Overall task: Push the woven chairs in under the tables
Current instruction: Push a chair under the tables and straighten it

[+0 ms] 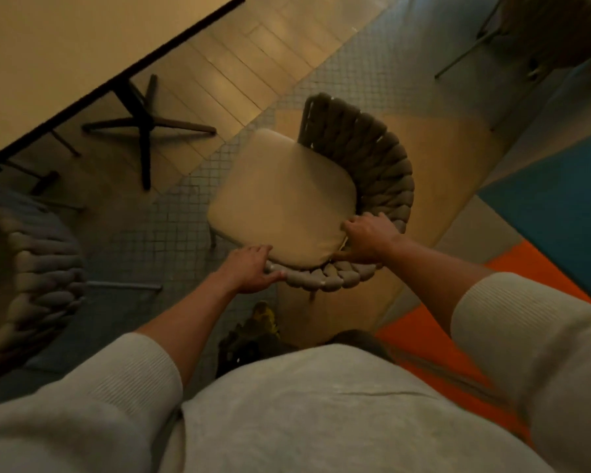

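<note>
A woven chair (372,158) with a thick braided grey-brown back and a beige seat cushion (280,199) stands on the tiled floor in the middle of the view. My left hand (249,269) grips the near end of the braided rim. My right hand (369,238) holds the rim further right, beside the cushion's edge. The pale table (65,52) with a dark edge fills the upper left; its black cross-shaped base (144,128) stands on the floor, apart from the chair.
A second woven chair (38,268) sits at the left edge, near the table. Thin metal legs of another chair (475,46) show at the top right. Orange and blue floor panels (543,206) lie to the right. A shoe (253,332) shows below the chair.
</note>
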`<state>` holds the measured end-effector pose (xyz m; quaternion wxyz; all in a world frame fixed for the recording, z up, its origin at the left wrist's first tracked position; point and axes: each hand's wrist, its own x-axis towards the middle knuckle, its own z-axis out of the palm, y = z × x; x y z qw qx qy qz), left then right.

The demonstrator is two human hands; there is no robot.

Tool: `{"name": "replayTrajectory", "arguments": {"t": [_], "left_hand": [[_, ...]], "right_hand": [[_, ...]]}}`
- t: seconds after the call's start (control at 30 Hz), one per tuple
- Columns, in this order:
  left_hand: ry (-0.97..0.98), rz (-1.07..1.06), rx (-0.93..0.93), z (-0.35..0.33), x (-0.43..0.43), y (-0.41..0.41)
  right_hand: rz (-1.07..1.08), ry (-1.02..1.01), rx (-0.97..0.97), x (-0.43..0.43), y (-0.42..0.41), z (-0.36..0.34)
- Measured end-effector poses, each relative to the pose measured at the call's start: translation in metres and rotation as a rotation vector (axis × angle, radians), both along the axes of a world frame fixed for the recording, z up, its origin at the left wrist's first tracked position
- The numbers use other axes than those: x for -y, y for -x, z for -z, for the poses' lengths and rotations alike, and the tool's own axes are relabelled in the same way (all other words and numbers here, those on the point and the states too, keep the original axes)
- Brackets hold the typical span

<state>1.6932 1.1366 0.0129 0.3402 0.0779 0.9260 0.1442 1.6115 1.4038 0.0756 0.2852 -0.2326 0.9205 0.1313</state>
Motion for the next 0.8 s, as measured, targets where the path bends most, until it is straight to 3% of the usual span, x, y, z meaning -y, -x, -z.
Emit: {"name": "replayTrajectory", "arguments": {"t": [0.33, 0.57, 0.8], "left_hand": [[0.017, -0.265, 0.047, 0.026, -0.042, 0.003], [0.042, -0.602, 0.136, 0.074, -0.17, 0.022], [-0.02, -0.72, 0.406, 0.066, -0.292, 0.049]], "right_hand": [[-0.302, -0.026, 0.113, -0.004, 0.108, 0.041], [-0.565, -0.042, 0.245, -0.067, 0.192, 0.104], [-0.715, -0.211, 0.33, -0.158, 0.26, 0.124]]}}
